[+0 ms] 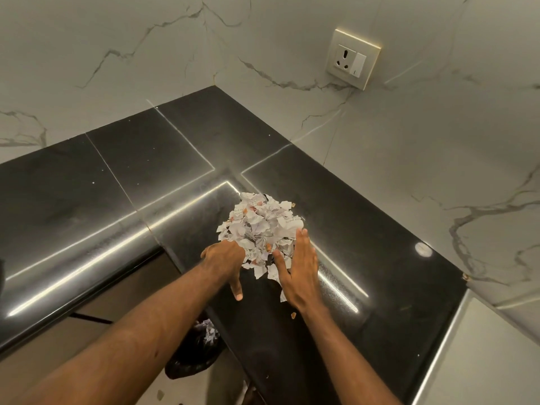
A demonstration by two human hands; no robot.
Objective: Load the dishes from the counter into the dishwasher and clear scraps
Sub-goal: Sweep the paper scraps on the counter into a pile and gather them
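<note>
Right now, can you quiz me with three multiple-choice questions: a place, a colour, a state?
1. Where are the paper scraps? A sink; B on the counter; C floor.
2. The counter's colour? A white; B red; C black.
3. The right hand? A fingers straight against the scraps; B clenched fist; C holding a plate.
B, they are heaped on the counter; C, its surface is glossy black; A, its fingers lie straight beside the scraps.
</note>
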